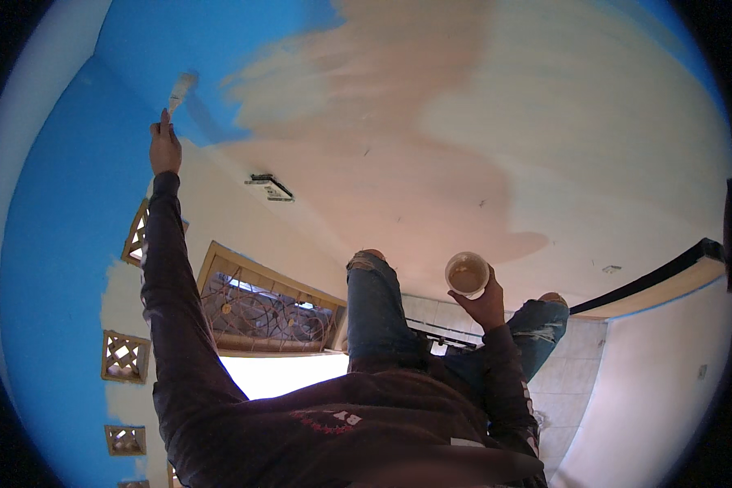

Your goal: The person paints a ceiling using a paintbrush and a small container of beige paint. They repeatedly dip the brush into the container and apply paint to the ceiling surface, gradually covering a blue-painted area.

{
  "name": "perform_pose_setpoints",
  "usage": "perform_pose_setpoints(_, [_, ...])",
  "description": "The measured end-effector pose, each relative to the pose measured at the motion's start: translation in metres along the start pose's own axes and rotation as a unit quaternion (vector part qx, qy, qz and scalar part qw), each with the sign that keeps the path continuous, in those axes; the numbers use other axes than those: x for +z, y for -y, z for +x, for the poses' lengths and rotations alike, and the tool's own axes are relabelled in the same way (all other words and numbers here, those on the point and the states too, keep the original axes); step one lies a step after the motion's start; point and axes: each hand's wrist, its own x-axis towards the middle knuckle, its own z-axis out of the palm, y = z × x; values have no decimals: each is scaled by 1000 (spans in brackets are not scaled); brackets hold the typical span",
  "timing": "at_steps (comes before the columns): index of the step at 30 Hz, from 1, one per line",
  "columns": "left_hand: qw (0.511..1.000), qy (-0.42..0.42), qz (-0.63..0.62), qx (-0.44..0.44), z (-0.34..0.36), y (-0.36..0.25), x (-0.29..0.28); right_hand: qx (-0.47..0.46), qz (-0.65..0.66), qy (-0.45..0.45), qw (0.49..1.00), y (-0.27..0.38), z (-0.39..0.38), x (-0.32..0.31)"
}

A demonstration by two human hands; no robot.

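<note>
My left arm is stretched far up and to the left. At its end my left hand (pixel 165 149) is closed round the handle of a paintbrush (pixel 179 91), one finger laid along it. The pale bristles touch or nearly touch the blue part of the wall (pixel 150 45), close to the corner; I cannot tell which. Beside the brush, the ragged edge of cream paint (pixel 281 85) meets the blue. My right hand (pixel 486 305) holds a round white tub (pixel 467 274) in front of my knees, its open top showing light beige paint inside.
A switch plate (pixel 270 188) sits on the wall below the brush. Left of me are a window with a wooden frame and curled metal grille (pixel 272 305) and several square lattice vents (pixel 125 356). A dark-edged shelf-like board (pixel 651 281) juts out at the right.
</note>
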Motion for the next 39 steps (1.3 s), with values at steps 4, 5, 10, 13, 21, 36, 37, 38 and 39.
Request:
perform_pose_setpoints(4, [979,-125,-124,104,-6,-66,-27,-13,13,6,1000,-8,0,4])
perform_pose_setpoints(5, [975,-112,-161,110,-8,-93,-38,-14,11,6,1000,-7,0,4])
perform_pose_setpoints(10, [940,-24,-275,199,-8,-215,-88,-9,-4,3,1000,-7,-2,3])
perform_pose_setpoints(13, [929,-17,-258,263,3,-251,-84,-7,0,3,1000,-10,-1,3])
perform_pose_setpoints(21, [936,-8,-231,266,33,-247,-38,-2,-5,-14,1000,-11,2,2])
perform_pose_setpoints(36, [969,49,-156,184,30,-112,5,11,10,-1,1000,-8,2,1])
perform_pose_setpoints(37, [970,50,-154,182,28,-103,9,13,10,-1,1000,-8,2,1])
perform_pose_setpoints(38, [973,62,-147,168,27,-96,10,14,7,-1,1000,-8,2,0])
perform_pose_setpoints(39, [975,74,-140,155,26,-89,12,16,4,-1,1000,-7,2,0])
